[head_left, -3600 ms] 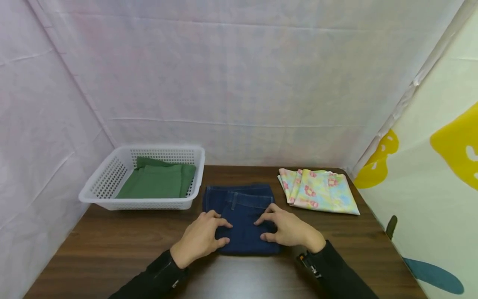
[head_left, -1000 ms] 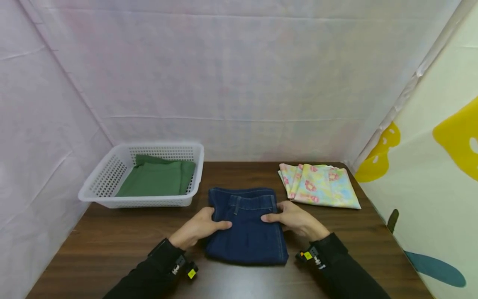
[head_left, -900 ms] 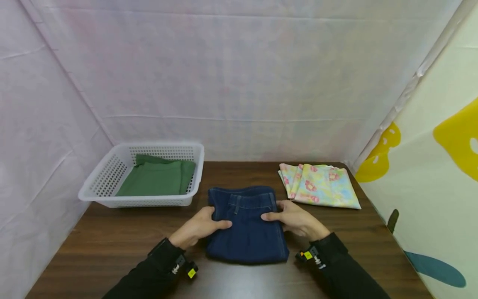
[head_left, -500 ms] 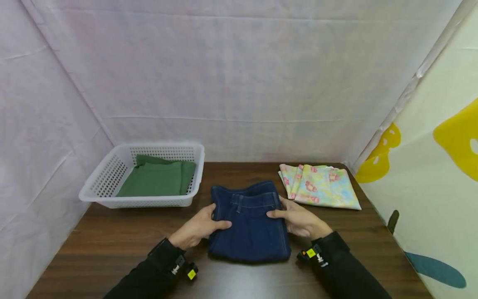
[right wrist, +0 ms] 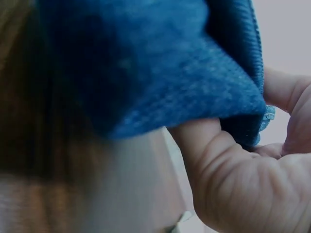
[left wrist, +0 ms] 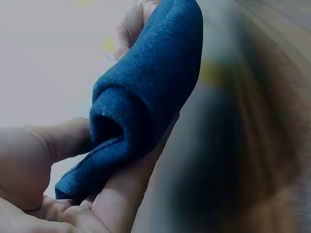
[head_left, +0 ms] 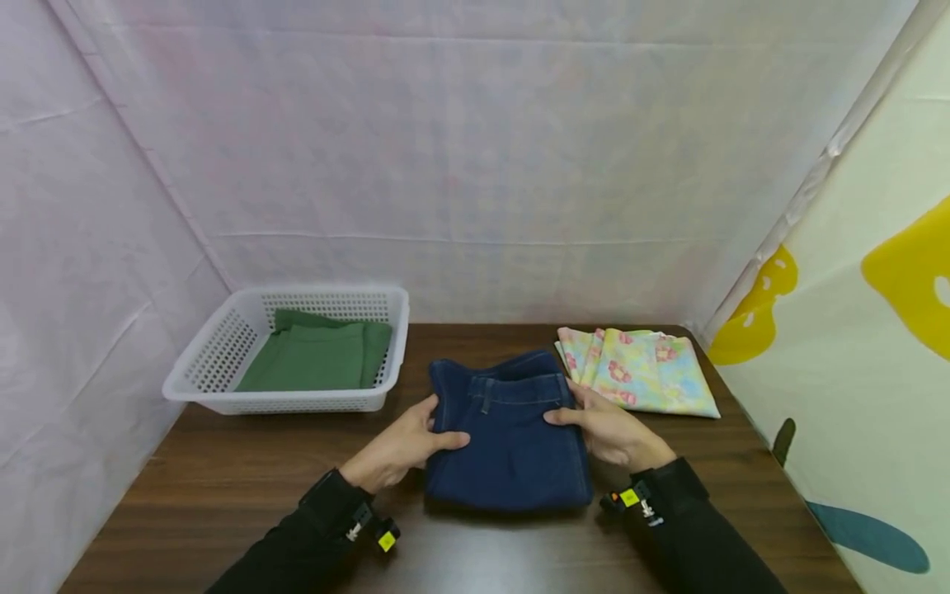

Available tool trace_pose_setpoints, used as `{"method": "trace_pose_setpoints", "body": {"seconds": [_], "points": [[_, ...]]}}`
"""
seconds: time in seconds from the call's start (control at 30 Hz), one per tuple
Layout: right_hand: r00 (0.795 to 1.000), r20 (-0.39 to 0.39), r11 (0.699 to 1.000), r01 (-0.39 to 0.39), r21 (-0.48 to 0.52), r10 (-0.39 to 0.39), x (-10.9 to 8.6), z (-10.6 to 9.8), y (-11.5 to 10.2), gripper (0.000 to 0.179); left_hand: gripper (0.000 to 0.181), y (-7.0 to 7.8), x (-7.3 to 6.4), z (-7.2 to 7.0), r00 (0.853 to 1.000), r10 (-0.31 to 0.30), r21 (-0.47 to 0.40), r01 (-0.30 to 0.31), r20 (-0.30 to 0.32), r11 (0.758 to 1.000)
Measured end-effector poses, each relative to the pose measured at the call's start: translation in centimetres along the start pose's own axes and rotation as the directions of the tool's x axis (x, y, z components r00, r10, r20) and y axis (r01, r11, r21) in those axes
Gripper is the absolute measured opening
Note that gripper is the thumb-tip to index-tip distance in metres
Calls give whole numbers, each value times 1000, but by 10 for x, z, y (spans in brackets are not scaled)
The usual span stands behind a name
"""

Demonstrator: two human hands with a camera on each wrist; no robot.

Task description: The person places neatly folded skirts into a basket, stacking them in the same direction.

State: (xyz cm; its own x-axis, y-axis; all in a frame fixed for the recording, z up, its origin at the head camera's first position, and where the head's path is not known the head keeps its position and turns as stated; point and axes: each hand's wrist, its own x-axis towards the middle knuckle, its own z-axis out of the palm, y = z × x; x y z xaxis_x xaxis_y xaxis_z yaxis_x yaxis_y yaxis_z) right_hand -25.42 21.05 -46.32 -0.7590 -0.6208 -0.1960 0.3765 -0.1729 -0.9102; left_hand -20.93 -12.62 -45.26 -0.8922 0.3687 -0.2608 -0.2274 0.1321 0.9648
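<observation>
Nearest, at 7 and 5 o'clock: dark sleeves (head_left: 297,540) on brown table (head_left: 245,487).

Next, left hand (head_left: 397,445) at 9 o'clock of the folded denim garment (head_left: 512,466), right hand (head_left: 612,429) at 3 o'clock. Both grip it by opposite side edges, thumbs on top, fingers beneath in the wrist views. The denim sits between the hands, so neither is clearly nearer. Outline nearly square, slightly wider along 9-to-3; waistband toward 12. Shadow under the 6 o'clock edge; looks raised there, though cannot tell if any part touches the table.

Farther, from the denim: floral cloth (head_left: 646,371) at 2 o'clock, folded, just past the right hand; contact between them cannot be told. White basket (head_left: 275,403) at 10 o'clock, well apart from the denim, left hand nearer; green cloth (head_left: 319,363) inside. Farthest, at 12: pale hanging fabric (head_left: 460,140).

Against 0.5 s ago: denim and hands a little toward 2 o'clock, 6 o'clock edge farther off. At 3.6 s ago, denim lay flat with fingers on top. Basket and floral cloth unmoved.
</observation>
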Motion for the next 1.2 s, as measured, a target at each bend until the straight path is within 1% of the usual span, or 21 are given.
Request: {"method": "trace_pose_setpoints", "body": {"seconds": [0.13, 0.2, 0.37, 0.43, 0.53, 0.63, 0.7, 0.8, 0.87, 0.97, 1.07, 1.13, 1.2], "points": [[1000, -8, 999, 23, -38, -24, -1, 2, -14, 73, 109, 16, -2, -3, 1000, 4, 39, -3, -11, 999], [999, -22, 999, 28, -46, -29, -1, 5, -24, 74, 107, 25, -1, -6, 1000, 17, 9, -17, 6, 1000], [997, -43, 997, 54, -49, -56, 2, 14, -51, 75, 106, 51, 1, -13, 999, 34, 26, -34, 1, 999], [996, -39, 996, 74, -50, -76, 4, 18, -60, 73, 108, 60, 0, -17, 999, 30, 55, -29, -13, 998], [994, -16, 993, 104, -47, -105, 10, 25, -70, 71, 109, 72, -3, -25, 999, 30, 61, -28, -20, 998], [993, 4, 993, 115, -30, -115, 19, 32, -78, 72, 109, 81, -5, -35, 999, 38, 42, -37, -10, 998], [993, 7, 993, 117, -22, -117, 26, 36, -84, 76, 108, 86, -7, -43, 999, 30, 72, -28, -25, 997], [992, 13, 991, 130, -24, -129, 36, 43, -91, 77, 109, 94, -9, -56, 999, 28, 139, -22, -40, 990], [990, 25, 990, 139, -28, -138, 45, 49, -95, 75, 109, 99, -10, -66, 998, 26, 168, -16, -56, 986], [990, 39, 991, 134, -17, -134, 59, 58, -99, 73, 110, 103, -10, -80, 997, 25, 178, -11, -77, 984], [991, 51, 993, 121, 7, -121, 74, 69, -101, 72, 109, 105, -12, -94, 995, 26, 163, -10, -94, 987], [991, 65, 993, 116, 12, -117, 84, 77, -102, 70, 108, 106, -14, -105, 994, 35, 175, -16, -105, 984], [991, 67, 994, 111, 20, -112, 95, 85, -102, 68, 106, 107, -16, -116, 994, 47, 169, -29, -104, 985]]}}
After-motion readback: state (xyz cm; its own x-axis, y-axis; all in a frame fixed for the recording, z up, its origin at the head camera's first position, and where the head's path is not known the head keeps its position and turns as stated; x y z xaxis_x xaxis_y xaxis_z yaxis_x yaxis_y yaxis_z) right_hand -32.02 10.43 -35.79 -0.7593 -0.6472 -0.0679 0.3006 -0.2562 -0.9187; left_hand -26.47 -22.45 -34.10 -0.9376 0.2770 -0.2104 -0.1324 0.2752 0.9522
